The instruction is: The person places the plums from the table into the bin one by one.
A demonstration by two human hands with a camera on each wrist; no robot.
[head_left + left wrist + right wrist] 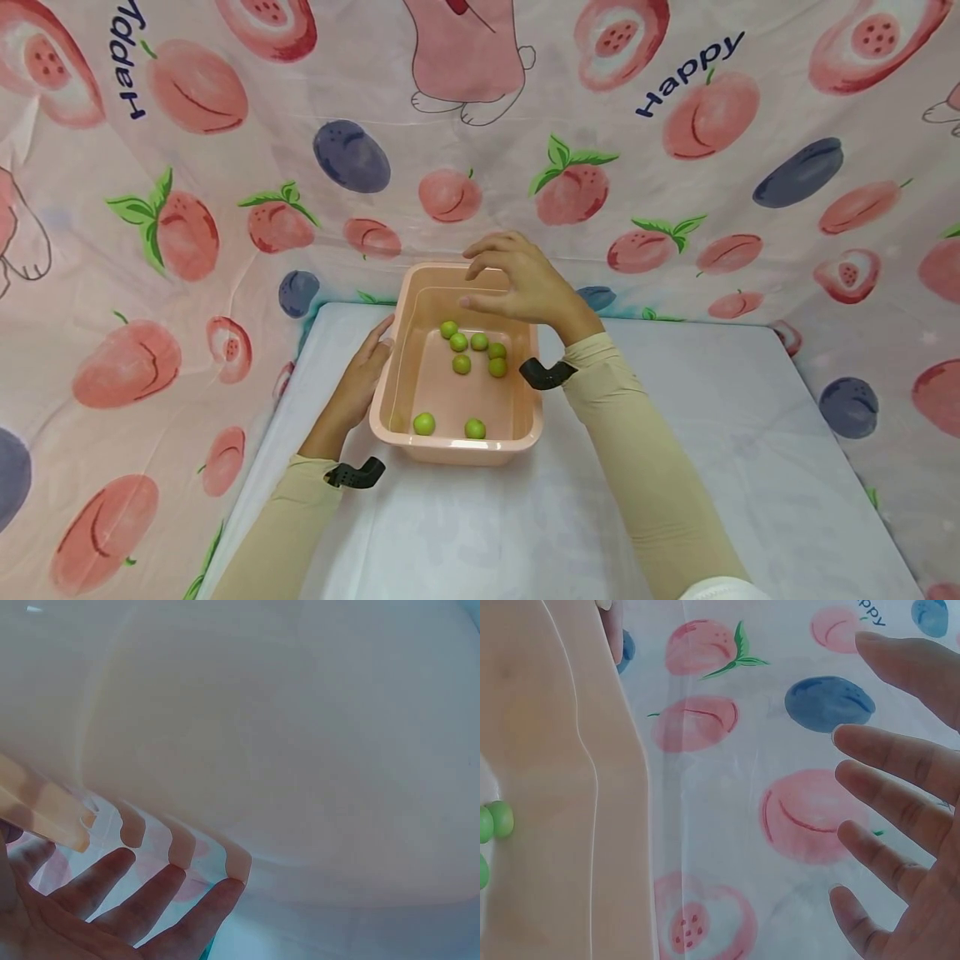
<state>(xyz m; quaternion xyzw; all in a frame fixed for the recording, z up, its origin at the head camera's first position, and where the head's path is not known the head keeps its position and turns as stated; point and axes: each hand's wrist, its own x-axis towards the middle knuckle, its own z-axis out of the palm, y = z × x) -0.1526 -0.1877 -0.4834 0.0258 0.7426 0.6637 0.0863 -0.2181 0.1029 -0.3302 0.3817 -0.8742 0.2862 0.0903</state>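
Observation:
A peach-coloured plastic basin (pixel 456 454) stands on the white-covered table with several small round green fruits (pixel 461 364) inside. Most of the fruits cluster toward its far half, while two lie by the near wall. My left hand (pixel 362 379) is at the basin's left side. In the left wrist view its spread, straight fingers (pixel 150 896) meet the glossy outer wall, which mirrors the fingertips. Over the far right part of the basin hovers my right hand (pixel 517 279), holding nothing. The right wrist view shows its fingers (pixel 896 761) spread apart beside the basin's rim.
A pale cloth printed with peaches and plums (pixel 450 196) hangs behind and at both sides of the table (pixel 675 417). Each forearm wears a beige sleeve and a black wrist mount (pixel 547 375).

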